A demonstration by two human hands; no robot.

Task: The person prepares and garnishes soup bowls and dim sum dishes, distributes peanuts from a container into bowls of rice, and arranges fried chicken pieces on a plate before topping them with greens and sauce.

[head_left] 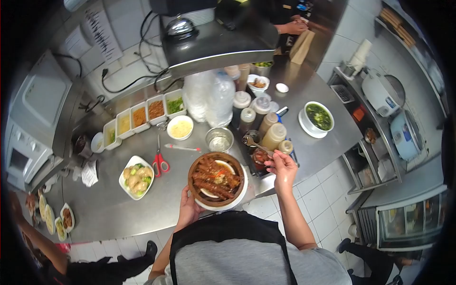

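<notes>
Commercial kitchen

Looks like a restaurant's, judging by the long steel table (107, 209), tubs of toppings (140, 116) beyond the left hand (190, 207), squeeze bottles (274, 136) just beyond the right hand (283, 172), and tiled wall (357, 23) farther right.

Bright light, soft glare on the steel counter (105, 205), fisheye-bent edges, black corners.

around the steamer basket (216, 204): scissors (158, 153), then a dish (123, 185), left; a bowl (209, 142) behind; squeeze bottles (273, 135), then a soup bowl (309, 127), behind-right.
</notes>
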